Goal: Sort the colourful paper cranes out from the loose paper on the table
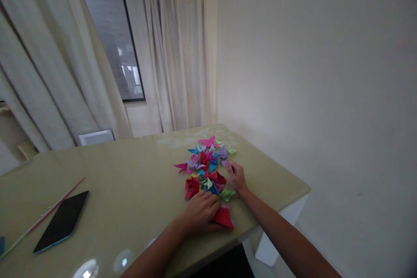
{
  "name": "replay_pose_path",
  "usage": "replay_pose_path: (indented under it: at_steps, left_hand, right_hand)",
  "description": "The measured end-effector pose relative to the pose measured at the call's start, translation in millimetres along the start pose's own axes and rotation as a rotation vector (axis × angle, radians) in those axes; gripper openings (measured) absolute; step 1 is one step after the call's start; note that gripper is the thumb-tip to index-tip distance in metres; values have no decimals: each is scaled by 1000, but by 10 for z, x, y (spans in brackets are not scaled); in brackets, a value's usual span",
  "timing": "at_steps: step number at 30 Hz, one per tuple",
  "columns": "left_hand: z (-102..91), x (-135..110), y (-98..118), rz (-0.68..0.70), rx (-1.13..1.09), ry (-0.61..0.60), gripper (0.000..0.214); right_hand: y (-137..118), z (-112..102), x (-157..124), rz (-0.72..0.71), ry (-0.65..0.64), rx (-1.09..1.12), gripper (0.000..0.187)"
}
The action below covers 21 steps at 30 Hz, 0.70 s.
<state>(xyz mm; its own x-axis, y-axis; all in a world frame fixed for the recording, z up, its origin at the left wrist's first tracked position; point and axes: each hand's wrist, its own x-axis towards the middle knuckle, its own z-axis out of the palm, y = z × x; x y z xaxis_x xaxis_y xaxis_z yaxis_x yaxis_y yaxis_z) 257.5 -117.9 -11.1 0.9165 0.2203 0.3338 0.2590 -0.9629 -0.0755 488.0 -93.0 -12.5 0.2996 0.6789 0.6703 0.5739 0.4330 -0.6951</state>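
Observation:
My left hand [202, 211] lies at the near side of a colourful pile of folded paper. Its fingers are bent over a red folded paper piece [224, 217], which sticks out between thumb and fingers. Those fingertips come close to a blue paper piece [213, 188] in the pile. On the right, my right hand [236, 176] is closed in a pinch at the lower end of a purple origami crane [223, 153]. Around the hands lie a red origami piece [192, 187], a light green one [227, 194] and a pink one [208, 141].
The glossy table [130, 191] has its right edge close to the white wall [312, 74]. A dark phone or tablet [61, 221] lies at the left beside a thin pink-and-green stick [54, 206]. Curtains [176, 52] hang behind, with a white-framed panel [97, 137] below.

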Motion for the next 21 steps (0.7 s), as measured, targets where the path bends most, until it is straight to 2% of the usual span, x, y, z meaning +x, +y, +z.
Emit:
replay_pose_path:
  at_steps: [9,21]
  left_hand:
    - [113,29,-12,-60,24,48,73]
    - [96,30,-16,-99,53,24,66]
  right_hand:
    - [1,2,10,10,-11,14,52]
    - [-1,-1,6,12,-21,24,53]
